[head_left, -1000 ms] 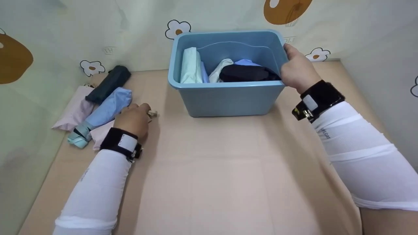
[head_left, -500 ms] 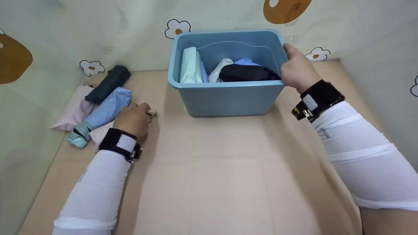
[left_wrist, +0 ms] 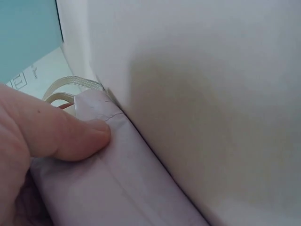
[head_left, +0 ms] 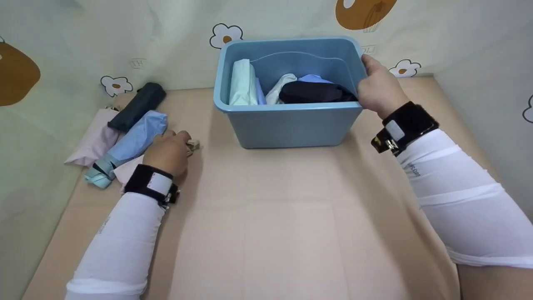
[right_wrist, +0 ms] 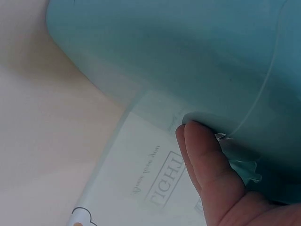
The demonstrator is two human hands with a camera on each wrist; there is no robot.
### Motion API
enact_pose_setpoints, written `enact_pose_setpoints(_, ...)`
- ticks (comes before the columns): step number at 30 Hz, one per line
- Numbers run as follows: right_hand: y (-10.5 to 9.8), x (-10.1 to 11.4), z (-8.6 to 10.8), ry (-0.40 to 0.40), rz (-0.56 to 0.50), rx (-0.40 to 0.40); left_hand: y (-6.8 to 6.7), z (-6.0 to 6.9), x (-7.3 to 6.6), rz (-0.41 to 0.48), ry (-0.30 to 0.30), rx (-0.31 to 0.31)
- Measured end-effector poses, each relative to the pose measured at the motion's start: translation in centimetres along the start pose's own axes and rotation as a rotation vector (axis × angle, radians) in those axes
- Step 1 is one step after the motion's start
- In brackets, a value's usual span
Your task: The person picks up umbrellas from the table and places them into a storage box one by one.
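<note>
- Nearest, a person's two white sleeves (head_left: 120, 246) reach forward over a tan tabletop (head_left: 266, 233); each wrist wears a black band (head_left: 152, 183).
- At left, the left hand (head_left: 168, 154) grips a pale pink fabric bundle (left_wrist: 136, 179) lying on the tabletop. One of its fingers (left_wrist: 84, 141) presses on the fabric; the others are mostly hidden. Beige cord loops (left_wrist: 70, 84) stick out from the bundle's far end.
- Just beyond and to the left, a blue-and-teal bundle (head_left: 143, 131) with a black strap lies slantwise, beside a second pink bundle (head_left: 93, 139) and a dark green bundle (head_left: 137, 108).
- Farther off, right of centre, a blue plastic bin (head_left: 291, 129) stands upright.
- The right hand (head_left: 381, 89) holds the bin's right rim, its visible fingers (right_wrist: 202, 150) pressed together.
- Inside the bin, a pale mint packet (head_left: 242, 83) stands at the left; a black bundle (head_left: 316, 92) lies at the right, with white and blue fabric (head_left: 315, 79) around it.
- Behind everything, a pale wall covering (head_left: 179, 41) is printed with flowers and brown shapes.
</note>
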State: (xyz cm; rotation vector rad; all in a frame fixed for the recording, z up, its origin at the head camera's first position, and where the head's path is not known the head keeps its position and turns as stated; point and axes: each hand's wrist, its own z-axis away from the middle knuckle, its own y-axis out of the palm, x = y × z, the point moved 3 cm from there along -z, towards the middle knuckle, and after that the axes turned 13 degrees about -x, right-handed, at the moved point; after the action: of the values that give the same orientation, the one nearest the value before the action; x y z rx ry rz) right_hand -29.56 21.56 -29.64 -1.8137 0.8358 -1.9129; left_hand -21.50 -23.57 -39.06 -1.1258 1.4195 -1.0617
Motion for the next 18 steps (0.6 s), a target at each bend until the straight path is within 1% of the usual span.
enact_pose_setpoints(6, 0.09, -0.03, 0.02, -0.006, 0.008, -0.008, 0.22, -0.09, 0.05, 0.004, 0.001, -0.02)
enact_pose_setpoints(13, 0.18, -0.16, 0.18, -0.008, -0.013, 0.003, 0.62, -0.03, -0.04, 0.005, 0.077, -0.131)
enact_pose_setpoints(18, 0.21, -0.28, 0.23, -0.003, 0.011, -0.003, 0.14, -0.03, -0.62, 0.038, 0.096, -0.197)
